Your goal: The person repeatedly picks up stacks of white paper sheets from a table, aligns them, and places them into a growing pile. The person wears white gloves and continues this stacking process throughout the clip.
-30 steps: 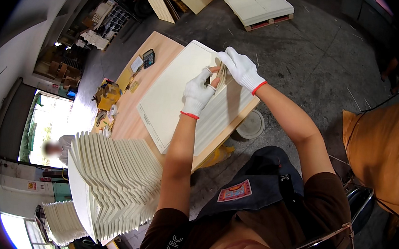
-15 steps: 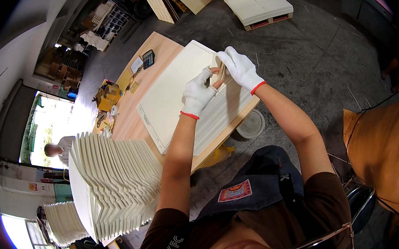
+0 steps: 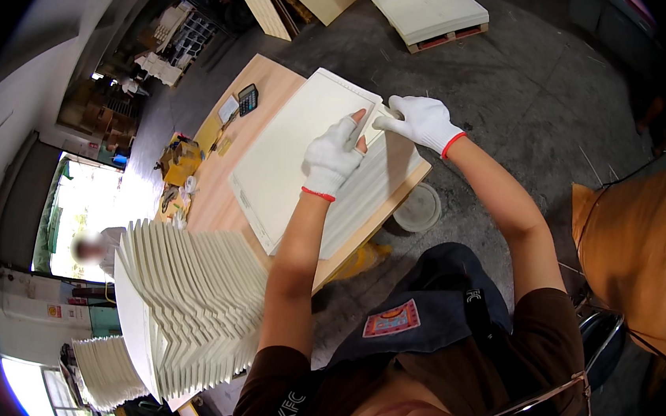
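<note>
A stack of large cream-white sheets lies on the wooden table, its right edge showing as layered strips. My left hand, in a white glove with bare thumb and index fingertips, rests on the top sheet near its right edge. Its thumb and index finger are apart. My right hand, gloved in white with a red cuff, is at the far right corner of the stack. Its thumb points at the sheets' edge, and its fingers stand apart from it. No sheet can be made out between its fingers.
The wooden table carries a calculator and a yellow box on its left. Close on my left rises a tall pile of folded white sheets. A round bucket stands beside the table. A pallet of boards lies beyond.
My right hand has moved right, away from my left hand. The edges lifted between my hands have dropped flat. My left hand has shifted only slightly.
</note>
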A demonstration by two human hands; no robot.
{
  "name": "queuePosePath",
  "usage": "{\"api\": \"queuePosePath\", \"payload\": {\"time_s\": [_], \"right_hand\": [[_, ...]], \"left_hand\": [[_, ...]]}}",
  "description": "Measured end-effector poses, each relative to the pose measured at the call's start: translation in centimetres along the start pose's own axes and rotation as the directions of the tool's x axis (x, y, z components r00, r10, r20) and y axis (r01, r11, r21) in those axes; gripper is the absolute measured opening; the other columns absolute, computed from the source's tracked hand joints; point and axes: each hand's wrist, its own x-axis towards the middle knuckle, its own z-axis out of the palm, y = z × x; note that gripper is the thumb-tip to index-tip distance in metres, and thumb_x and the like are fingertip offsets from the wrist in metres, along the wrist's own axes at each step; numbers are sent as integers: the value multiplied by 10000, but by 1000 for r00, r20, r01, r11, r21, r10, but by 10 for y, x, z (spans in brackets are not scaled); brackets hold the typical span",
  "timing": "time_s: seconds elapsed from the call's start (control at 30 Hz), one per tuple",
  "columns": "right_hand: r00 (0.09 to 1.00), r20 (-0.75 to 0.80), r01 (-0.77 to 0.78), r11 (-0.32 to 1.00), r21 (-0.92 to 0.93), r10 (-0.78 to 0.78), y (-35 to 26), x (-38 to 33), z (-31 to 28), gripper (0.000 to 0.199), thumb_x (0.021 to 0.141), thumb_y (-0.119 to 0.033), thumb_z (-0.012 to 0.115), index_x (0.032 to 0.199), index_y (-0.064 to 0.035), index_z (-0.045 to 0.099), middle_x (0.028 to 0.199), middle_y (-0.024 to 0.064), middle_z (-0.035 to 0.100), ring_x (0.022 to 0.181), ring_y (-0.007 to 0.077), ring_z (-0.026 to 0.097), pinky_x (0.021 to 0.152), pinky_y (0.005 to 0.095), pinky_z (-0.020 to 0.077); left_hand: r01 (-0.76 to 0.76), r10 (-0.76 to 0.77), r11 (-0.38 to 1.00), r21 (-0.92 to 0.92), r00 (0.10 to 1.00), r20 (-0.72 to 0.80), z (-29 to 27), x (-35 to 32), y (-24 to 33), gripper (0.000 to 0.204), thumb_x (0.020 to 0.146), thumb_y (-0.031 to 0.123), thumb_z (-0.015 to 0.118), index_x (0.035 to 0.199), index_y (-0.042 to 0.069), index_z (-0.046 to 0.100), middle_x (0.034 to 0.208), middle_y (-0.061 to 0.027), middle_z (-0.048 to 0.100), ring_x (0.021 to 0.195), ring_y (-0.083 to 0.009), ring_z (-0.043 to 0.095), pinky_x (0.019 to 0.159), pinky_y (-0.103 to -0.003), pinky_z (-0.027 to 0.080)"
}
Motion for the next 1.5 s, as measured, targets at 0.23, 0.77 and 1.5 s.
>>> {"api": "queuePosePath", "payload": {"time_s": [0.23, 0.77, 1.5], "right_hand": [[948, -96, 274, 932, -239, -304, -1, 10, -13, 591, 916, -657, 432, 1023, -110, 629, 897, 142, 673, 849, 319, 659, 701, 433, 517], [978, -175, -20, 893, 449, 109, -20, 23, 24, 501, 975, -552, 378, 1108, -109, 569, 1007, 212, 670, 965, 413, 630, 807, 479, 480], [969, -230, 23, 900, 435, 86, -16, 25, 31, 465, 990, -517, 355, 1065, -92, 528, 914, 229, 663, 880, 417, 636, 755, 485, 481]], "left_hand": [[215, -235, 960, 179, 967, 98, 7, 35, -8, 478, 819, 315, 659, 1288, 266, 586, 1072, -90, 696, 920, -310, 678, 788, -427, 536], [216, -170, 905, -366, 973, 154, 6, 9, -10, 363, 879, 154, 683, 1222, 45, 639, 1165, -114, 681, 1088, -184, 627, 923, -302, 480], [158, -134, 945, -288, 986, 100, 8, 9, -8, 365, 878, 188, 692, 1239, 162, 648, 716, -40, 563, 619, -115, 529, 615, -294, 463]]}}
